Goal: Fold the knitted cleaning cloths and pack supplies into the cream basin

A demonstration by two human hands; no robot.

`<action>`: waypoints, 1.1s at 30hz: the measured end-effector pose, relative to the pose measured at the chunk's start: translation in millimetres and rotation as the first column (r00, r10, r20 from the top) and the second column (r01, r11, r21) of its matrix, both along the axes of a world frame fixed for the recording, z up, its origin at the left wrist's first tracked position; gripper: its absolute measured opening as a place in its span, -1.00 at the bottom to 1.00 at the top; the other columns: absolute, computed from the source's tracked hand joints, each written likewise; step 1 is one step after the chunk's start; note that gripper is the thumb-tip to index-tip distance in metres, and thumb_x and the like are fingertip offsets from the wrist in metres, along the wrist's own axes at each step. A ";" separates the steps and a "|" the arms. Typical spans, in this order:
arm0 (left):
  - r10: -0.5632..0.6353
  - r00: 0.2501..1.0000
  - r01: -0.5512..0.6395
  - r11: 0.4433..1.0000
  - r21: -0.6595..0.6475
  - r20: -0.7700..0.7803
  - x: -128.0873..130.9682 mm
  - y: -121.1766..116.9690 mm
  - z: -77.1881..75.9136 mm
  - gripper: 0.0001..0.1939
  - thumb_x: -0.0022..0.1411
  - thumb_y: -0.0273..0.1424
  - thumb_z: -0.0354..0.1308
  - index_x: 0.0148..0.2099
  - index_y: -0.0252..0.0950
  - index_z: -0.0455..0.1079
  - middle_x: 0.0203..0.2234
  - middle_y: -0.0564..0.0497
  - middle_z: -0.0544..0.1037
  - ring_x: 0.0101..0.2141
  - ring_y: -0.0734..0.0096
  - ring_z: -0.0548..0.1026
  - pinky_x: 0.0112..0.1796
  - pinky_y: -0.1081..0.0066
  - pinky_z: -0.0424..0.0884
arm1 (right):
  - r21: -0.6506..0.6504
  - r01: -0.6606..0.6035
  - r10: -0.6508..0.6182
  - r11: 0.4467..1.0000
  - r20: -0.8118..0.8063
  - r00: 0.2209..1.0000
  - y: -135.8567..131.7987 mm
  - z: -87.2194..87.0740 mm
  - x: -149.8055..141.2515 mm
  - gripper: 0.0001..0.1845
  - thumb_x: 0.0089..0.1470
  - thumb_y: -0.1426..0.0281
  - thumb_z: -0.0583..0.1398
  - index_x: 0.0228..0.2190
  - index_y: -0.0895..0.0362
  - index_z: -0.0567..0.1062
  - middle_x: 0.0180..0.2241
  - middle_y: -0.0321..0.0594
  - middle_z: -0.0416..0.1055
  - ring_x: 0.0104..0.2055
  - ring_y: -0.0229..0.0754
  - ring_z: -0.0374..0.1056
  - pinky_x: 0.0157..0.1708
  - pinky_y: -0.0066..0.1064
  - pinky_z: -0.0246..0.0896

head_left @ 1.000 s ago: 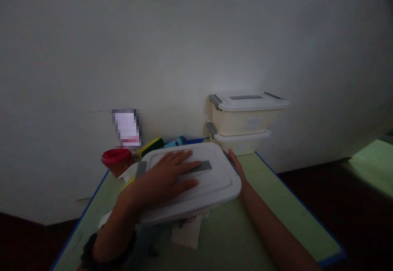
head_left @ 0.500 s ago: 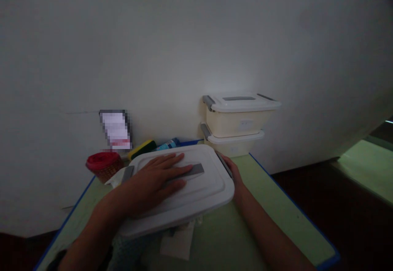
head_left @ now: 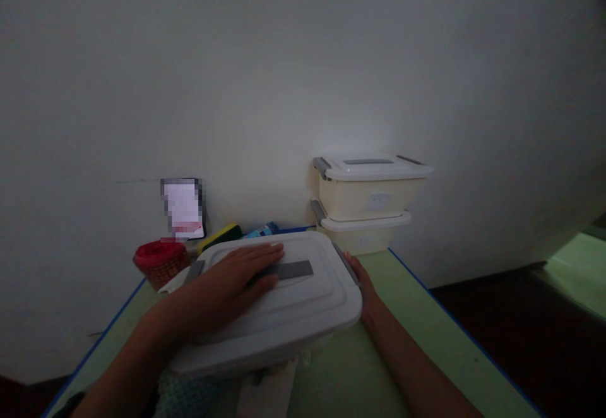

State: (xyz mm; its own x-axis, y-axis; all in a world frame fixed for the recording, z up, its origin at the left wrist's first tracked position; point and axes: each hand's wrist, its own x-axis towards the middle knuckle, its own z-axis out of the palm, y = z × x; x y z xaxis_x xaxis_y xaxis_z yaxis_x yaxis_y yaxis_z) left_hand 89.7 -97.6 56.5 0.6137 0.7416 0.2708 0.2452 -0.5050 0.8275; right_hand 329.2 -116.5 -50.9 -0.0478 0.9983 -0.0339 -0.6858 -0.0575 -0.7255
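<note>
A white storage box lid [head_left: 303, 304] with a grey handle strip in its middle fills the lower centre, tilted a little. My left hand [head_left: 241, 279] lies flat on top of it, fingers stretched out and close together beside the strip. At the lid's right end my right hand [head_left: 362, 282] grips the side by the grey latch [head_left: 347, 265]; most of its fingers are hidden behind the edge. Another grey latch [head_left: 194, 271] shows on the left end. Below the lid's front edge I see a teal woven thing [head_left: 189, 394] and a pale flat piece [head_left: 267, 396], both partly covered.
Two lidded cream boxes [head_left: 369, 200] are stacked against the wall at the back right. A red-lined basket [head_left: 161, 263], a blurred-out screen [head_left: 184, 206], a yellow and green sponge [head_left: 220, 237] and a blue packet [head_left: 260, 230] stand along the green table's back left.
The fingers of my left hand have drawn together from a wider spread on the lid. My right hand stays at the latch. The whole view has shifted slightly.
</note>
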 end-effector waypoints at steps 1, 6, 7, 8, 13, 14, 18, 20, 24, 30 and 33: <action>0.015 1.000 -0.015 1.000 -0.005 0.013 0.1 0.7 -1.2 -0.59 -0.06 -0.47 0.31 -0.09 -0.18 0.49 -0.04 -0.01 0.50 0.07 0.11 0.33 0.15 0.30 0.04 | 0.014 0.014 -0.014 1.000 0.002 1.000 -0.4 1.5 -0.2 -0.73 -0.19 0.19 0.23 -0.41 0.07 0.55 -0.40 -0.29 0.58 -0.28 -0.07 0.48 -0.13 -0.22 0.28; 0.070 0.994 -0.061 0.992 0.112 -0.084 1.2 1.5 -2.2 -0.59 -0.06 -0.41 0.31 -0.08 -0.14 0.49 -0.05 0.02 0.51 0.04 0.09 0.37 0.13 0.29 0.07 | 0.048 0.044 -0.045 0.998 0.038 0.998 -3.6 7.8 -1.5 -0.81 -0.21 0.24 0.22 -0.49 0.05 0.54 -0.43 -0.34 0.57 -0.29 -0.09 0.47 -0.17 -0.28 0.30; 0.069 0.992 -0.053 0.988 0.144 -0.106 1.4 0.7 -1.5 -0.60 -0.04 -0.38 0.30 -0.07 -0.14 0.48 -0.04 0.02 0.50 0.04 0.09 0.37 0.13 0.28 0.07 | 0.049 0.042 -0.044 0.998 0.052 0.998 -3.9 8.8 -1.2 -0.81 -0.20 0.23 0.22 -0.49 0.05 0.53 -0.43 -0.35 0.56 -0.28 -0.10 0.47 -0.17 -0.28 0.30; 0.062 0.988 -0.038 0.984 0.172 -0.140 1.6 -0.4 -0.3 -0.60 -0.01 -0.36 0.27 -0.05 -0.15 0.47 -0.03 0.02 0.49 0.04 0.10 0.36 0.14 0.26 0.07 | 0.049 0.038 -0.042 0.998 0.068 0.997 -4.0 9.8 -0.7 -0.80 -0.20 0.22 0.22 -0.47 0.04 0.52 -0.44 -0.35 0.56 -0.29 -0.10 0.47 -0.19 -0.29 0.30; 0.088 0.874 0.088 0.939 0.334 -0.478 3.2 -9.5 9.6 -0.59 0.23 -0.27 -0.02 0.10 -0.21 0.32 0.12 0.02 0.33 0.11 0.26 0.27 0.15 0.22 0.06 | 0.054 0.002 -0.009 0.999 0.146 0.989 -2.3 19.1 1.7 -0.65 -0.24 0.24 0.27 -0.32 0.10 0.52 -0.37 -0.27 0.56 -0.34 -0.13 0.46 -0.32 -0.36 0.31; 0.105 0.841 0.110 0.927 0.358 -0.531 3.6 -10.8 11.4 -0.58 0.26 -0.26 -0.08 0.13 -0.22 0.28 0.14 0.01 0.30 0.12 0.27 0.25 0.15 0.22 0.06 | 0.057 0.002 -0.012 0.998 0.160 0.987 -2.0 21.3 1.4 -0.64 -0.24 0.26 0.27 -0.30 0.11 0.52 -0.36 -0.25 0.56 -0.36 -0.14 0.45 -0.35 -0.37 0.30; 0.141 0.796 0.135 0.907 0.399 -0.589 5.2 -11.5 14.3 -0.54 0.29 -0.22 -0.14 0.17 -0.24 0.22 0.16 0.01 0.27 0.13 0.27 0.23 0.15 0.22 0.08 | 0.063 0.052 -0.064 0.997 0.203 0.977 -2.7 27.4 -1.6 -0.65 -0.22 0.30 0.27 -0.29 0.14 0.51 -0.39 -0.24 0.55 -0.42 -0.18 0.42 -0.44 -0.42 0.25; 0.139 0.797 0.131 0.910 0.393 -0.588 5.3 -9.8 13.5 -0.53 0.29 -0.22 -0.14 0.17 -0.24 0.22 0.16 0.01 0.27 0.13 0.26 0.24 0.15 0.22 0.08 | 0.066 0.100 -0.112 0.993 0.215 0.970 -4.0 28.9 -2.4 -0.63 -0.23 0.29 0.28 -0.28 0.14 0.51 -0.39 -0.24 0.54 -0.43 -0.18 0.40 -0.45 -0.42 0.23; 0.132 0.818 0.112 0.918 0.381 -0.559 4.0 -6.8 10.0 -0.53 0.27 -0.19 -0.12 0.16 -0.21 0.24 0.15 0.03 0.29 0.12 0.25 0.25 0.15 0.21 0.08 | 0.075 0.244 -0.255 0.967 0.229 0.939 -5.6 28.2 -3.2 -0.54 -0.29 0.33 0.33 -0.22 0.07 0.48 -0.40 -0.34 0.54 -0.48 -0.25 0.37 -0.46 -0.45 0.19; 0.119 0.854 0.089 0.925 0.369 -0.506 3.6 -8.3 12.0 -0.60 0.25 -0.24 -0.08 0.07 -0.19 0.35 0.08 0.04 0.38 0.07 0.25 0.32 0.11 0.24 0.14 | 0.089 0.348 -0.359 0.933 0.202 0.911 2.1 10.5 -13.4 -0.71 -0.15 0.17 0.22 -0.41 0.10 0.53 -0.43 -0.33 0.54 -0.35 -0.15 0.40 -0.27 -0.34 0.25; 0.200 0.863 -0.017 0.929 0.369 -0.464 2.4 -4.6 16.7 -0.63 0.24 -0.21 -0.11 -0.09 -0.23 0.44 -0.10 0.00 0.54 -0.10 0.23 0.47 -0.02 0.27 0.32 | 0.112 0.361 -0.377 0.926 0.200 0.904 6.5 0.7 -15.1 -0.71 -0.13 0.14 0.17 -0.45 0.07 0.53 -0.42 -0.37 0.55 -0.26 -0.13 0.40 -0.17 -0.33 0.22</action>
